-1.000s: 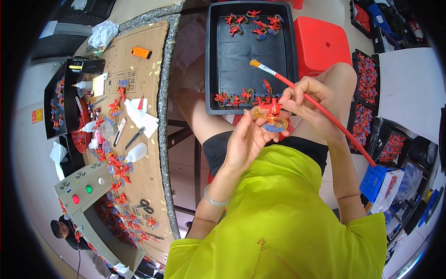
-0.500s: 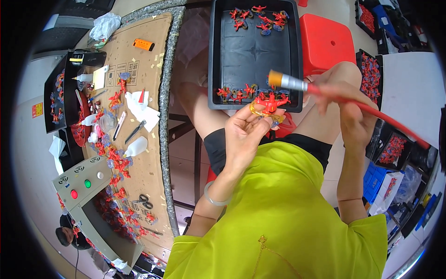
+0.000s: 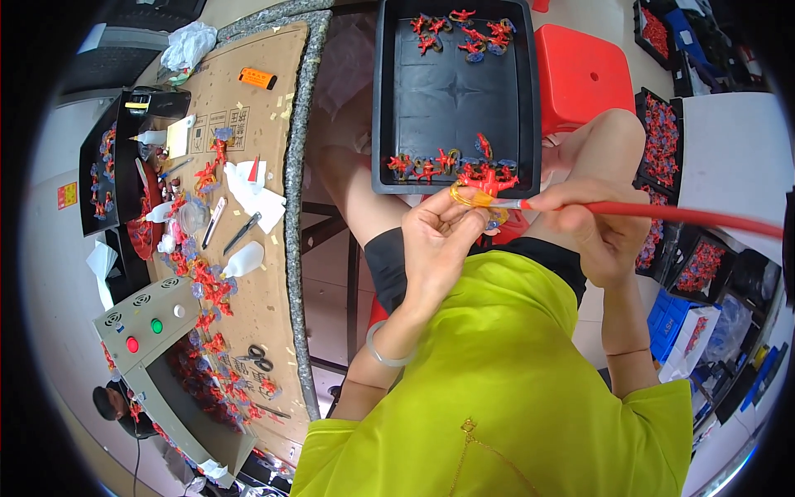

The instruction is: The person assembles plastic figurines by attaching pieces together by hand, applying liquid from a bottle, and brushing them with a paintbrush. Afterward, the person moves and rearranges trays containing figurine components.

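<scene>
My left hand (image 3: 443, 244) pinches a small red figurine (image 3: 487, 177) with yellow and bluish parts, just over the near edge of the black tray (image 3: 454, 124). Held in my right hand (image 3: 592, 228) is a paintbrush (image 3: 671, 213) with a long red handle and a silver ferrule. Its bristle end meets the figurine's yellow part, close to my left fingers. Several similar figurines (image 3: 426, 170) stand in the tray's near end, and another group (image 3: 489, 40) is at its far end.
A red stool (image 3: 584, 79) is right of the tray. On the cardboard-covered table (image 3: 273, 91) at left are a white bottle (image 3: 243, 260), scissors (image 3: 258, 358), more figurines and a grey machine (image 3: 149, 331) with buttons. Filled crates (image 3: 700, 265) line the right side. Another person (image 3: 112, 403) is at lower left.
My right hand has come left and down, bringing the brush tip from above the tray onto the figurine. My left hand stays nearly in place.
</scene>
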{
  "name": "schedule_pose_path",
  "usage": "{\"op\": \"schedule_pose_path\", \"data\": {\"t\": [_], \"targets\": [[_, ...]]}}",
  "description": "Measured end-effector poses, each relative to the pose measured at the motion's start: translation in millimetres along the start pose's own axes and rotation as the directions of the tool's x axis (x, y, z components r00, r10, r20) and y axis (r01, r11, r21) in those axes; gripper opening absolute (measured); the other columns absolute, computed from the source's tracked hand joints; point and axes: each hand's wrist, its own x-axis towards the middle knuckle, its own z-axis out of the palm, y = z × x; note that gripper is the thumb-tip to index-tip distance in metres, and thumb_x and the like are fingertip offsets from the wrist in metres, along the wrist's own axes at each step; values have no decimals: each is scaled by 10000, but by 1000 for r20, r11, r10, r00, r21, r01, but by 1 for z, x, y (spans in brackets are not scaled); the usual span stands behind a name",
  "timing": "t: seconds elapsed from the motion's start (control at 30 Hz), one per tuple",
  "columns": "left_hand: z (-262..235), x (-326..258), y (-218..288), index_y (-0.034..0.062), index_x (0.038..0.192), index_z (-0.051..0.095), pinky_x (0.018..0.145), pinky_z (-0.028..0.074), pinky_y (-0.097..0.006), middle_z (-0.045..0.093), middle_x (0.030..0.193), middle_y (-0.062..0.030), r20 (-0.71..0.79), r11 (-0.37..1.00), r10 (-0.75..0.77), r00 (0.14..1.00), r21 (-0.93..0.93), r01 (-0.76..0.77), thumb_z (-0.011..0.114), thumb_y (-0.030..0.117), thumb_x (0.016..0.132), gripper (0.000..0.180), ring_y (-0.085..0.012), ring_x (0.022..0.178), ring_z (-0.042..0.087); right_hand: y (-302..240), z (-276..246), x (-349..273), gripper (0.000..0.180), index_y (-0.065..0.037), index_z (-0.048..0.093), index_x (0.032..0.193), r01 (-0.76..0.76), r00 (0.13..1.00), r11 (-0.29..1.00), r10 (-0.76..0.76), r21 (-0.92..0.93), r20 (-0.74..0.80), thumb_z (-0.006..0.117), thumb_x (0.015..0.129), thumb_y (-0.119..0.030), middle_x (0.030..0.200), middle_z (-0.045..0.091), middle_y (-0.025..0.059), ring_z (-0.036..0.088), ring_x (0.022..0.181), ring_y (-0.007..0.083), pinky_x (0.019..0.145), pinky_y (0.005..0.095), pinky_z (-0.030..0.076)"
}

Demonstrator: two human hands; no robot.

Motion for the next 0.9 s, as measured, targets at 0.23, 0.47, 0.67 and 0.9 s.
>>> {"op": "schedule_pose_path", "data": {"t": [0.23, 0.47, 0.67, 0.9], "targets": [[-1, -3, 0, -74, 1028, 568, 754, 512, -271, 661, 927, -181, 0, 1000, -10, 1000, -10, 10, 499, -37, 838, 205, -179, 827, 650, 9, -1, -2, 132, 57, 621, 830, -54, 995, 987, 65, 155, -70, 566, 889, -48, 865, 652, 134, 576, 645, 122, 589, 224, 469], [-11, 1, -3, -60, 1015, 574, 692, 519, -284, 659, 908, -207, 112, 972, -142, 984, -171, 160, 472, 10, 849, 207, -226, 812, 666, 9, -2, 16, 66, 39, 633, 885, -30, 990, 999, 26, -22, -140, 584, 840, 39, 889, 649, 100, 632, 781, 165, 682, 260, 510], [-4, 0, -2, -29, 1033, 437, 680, 517, -292, 643, 872, -223, 162, 960, -131, 978, -227, 166, 472, 20, 839, 203, -244, 778, 662, 17, 23, 5, 240, -27, 418, 770, -545, 815, 679, 567, 492, 119, 652, 811, 9, 848, 629, 149, 635, 680, 121, 626, 218, 517], [0, -4, -1, 3, 1075, 310, 638, 498, -311, 641, 815, -238, 85, 994, -81, 993, -66, 86, 480, -40, 806, 321, -290, 781, 660, 30, 25, 4, 326, -92, 369, 725, -612, 747, 597, 651, 519, 131, 669, 779, 23, 676, 621, 89, 591, 621, 77, 573, 206, 488]]}}
